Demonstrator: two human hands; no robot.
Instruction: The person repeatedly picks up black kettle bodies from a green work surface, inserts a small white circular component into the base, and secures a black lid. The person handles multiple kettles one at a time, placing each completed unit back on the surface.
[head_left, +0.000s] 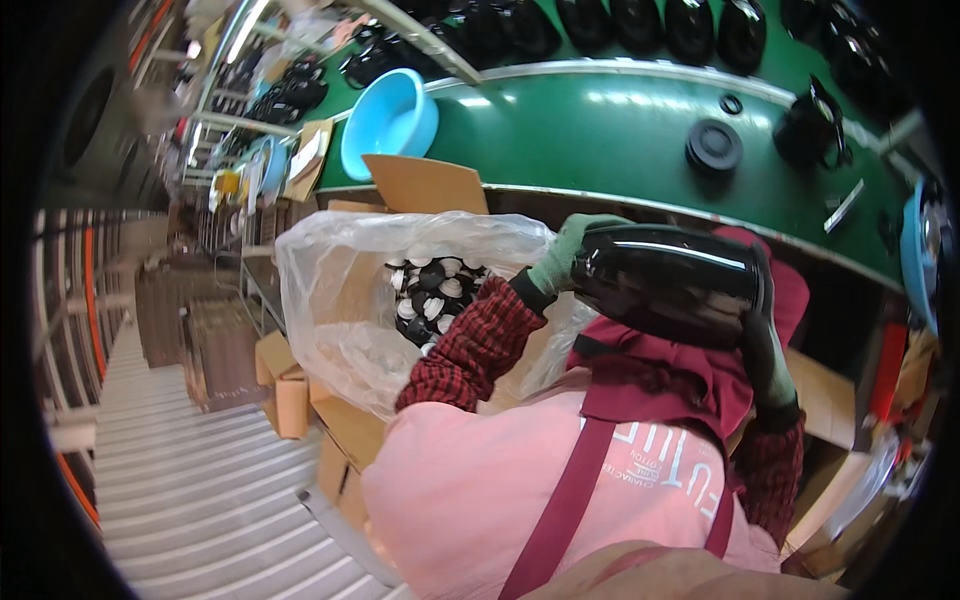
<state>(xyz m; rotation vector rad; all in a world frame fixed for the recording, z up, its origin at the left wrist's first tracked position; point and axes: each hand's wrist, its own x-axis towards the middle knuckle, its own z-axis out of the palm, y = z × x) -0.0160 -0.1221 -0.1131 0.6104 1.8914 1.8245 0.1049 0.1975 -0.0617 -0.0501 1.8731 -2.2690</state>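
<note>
Between my two gloved hands I hold a glossy black rounded vessel [670, 280], lying on its side in front of my chest. My left hand [572, 256], in a green glove, grips its left end. My right hand [765, 352] clasps the right end, with its fingers wrapped around the edge and partly hidden. Left of the vessel, a clear plastic bag [325, 260] lines an open cardboard box and holds many small black and white caps [437, 292]. My left forearm, in a red-and-black checked sleeve, crosses the bag's near side.
A green workbench [590, 130] runs across the far side. On it are a light-blue basin [392, 125], a black round lid [714, 146], a black ring [731, 104], a black jug with a handle [808, 128] and a metal strip [845, 206]. Several black vessels [690, 30] line the back.
</note>
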